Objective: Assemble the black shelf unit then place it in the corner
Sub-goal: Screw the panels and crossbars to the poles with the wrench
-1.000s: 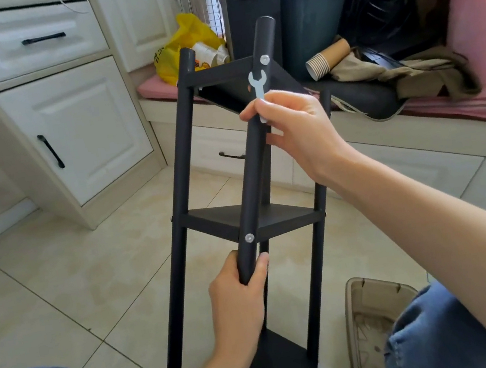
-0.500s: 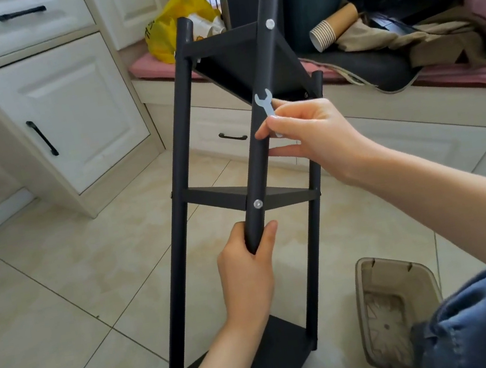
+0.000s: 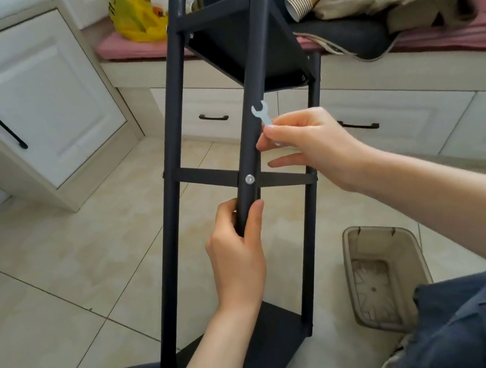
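Black metal is filling the middle of the head view: the shelf unit (image 3: 173,105) is standing tilted on the tiled floor (image 3: 56,261) between the person's knees, its poles leaning away. The left hand (image 3: 237,258) is gripping the shelf unit's front pole (image 3: 252,71) just below the silver bolt (image 3: 249,179) at the middle shelf, with its fingers (image 3: 224,215) curled round the pole. The right hand (image 3: 312,147), just right of that pole and above the middle shelf, is pinching a small flat wrench (image 3: 262,114) between thumb and fingertips, and the wrench's open end is pointing up against the pole. A pulp tray (image 3: 386,275) is lying on the floor right of the shelf unit's base. Behind the shelf unit's top, a yellow bag (image 3: 133,20) and stacked paper cups (image 3: 300,3) are resting on a pink cushion.
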`<state>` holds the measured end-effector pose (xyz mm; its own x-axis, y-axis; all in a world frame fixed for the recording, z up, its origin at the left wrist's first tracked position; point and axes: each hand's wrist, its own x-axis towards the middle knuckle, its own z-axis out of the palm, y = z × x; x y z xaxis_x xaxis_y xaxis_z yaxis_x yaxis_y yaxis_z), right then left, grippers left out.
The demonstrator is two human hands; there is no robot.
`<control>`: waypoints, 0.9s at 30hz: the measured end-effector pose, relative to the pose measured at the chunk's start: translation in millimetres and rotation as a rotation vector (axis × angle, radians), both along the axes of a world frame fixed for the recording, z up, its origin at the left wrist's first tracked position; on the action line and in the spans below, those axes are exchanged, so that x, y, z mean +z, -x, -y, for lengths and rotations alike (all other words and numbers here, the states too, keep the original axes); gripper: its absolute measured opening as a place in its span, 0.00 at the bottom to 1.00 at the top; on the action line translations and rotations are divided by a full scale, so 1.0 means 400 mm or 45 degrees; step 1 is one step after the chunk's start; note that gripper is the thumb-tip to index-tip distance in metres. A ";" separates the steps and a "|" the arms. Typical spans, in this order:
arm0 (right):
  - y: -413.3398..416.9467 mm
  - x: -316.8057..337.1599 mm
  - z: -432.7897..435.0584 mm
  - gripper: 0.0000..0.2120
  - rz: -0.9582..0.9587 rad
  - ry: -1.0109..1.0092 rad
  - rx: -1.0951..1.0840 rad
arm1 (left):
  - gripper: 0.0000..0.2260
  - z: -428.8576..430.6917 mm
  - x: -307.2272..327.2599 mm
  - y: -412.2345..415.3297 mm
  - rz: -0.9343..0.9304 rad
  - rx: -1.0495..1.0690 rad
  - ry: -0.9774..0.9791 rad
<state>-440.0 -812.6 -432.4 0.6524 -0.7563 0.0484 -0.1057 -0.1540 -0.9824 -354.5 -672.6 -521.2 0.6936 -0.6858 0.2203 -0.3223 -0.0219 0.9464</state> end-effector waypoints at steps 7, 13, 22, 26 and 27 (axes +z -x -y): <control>-0.034 -0.025 -0.041 0.13 0.191 -0.083 -0.104 | 0.10 0.000 0.004 0.000 -0.013 0.037 0.033; -0.065 -0.022 -0.049 0.13 0.165 -0.069 -0.105 | 0.09 0.002 0.004 -0.019 -0.110 0.055 0.025; -0.095 -0.077 -0.080 0.13 0.233 -0.024 -0.117 | 0.13 -0.009 -0.002 -0.044 -0.106 0.077 0.035; -0.084 -0.118 -0.104 0.13 0.260 0.015 -0.277 | 0.13 -0.015 -0.014 -0.052 -0.045 0.114 0.024; -0.081 -0.129 -0.111 0.13 0.254 0.023 -0.317 | 0.13 -0.017 -0.017 -0.057 -0.034 0.126 0.022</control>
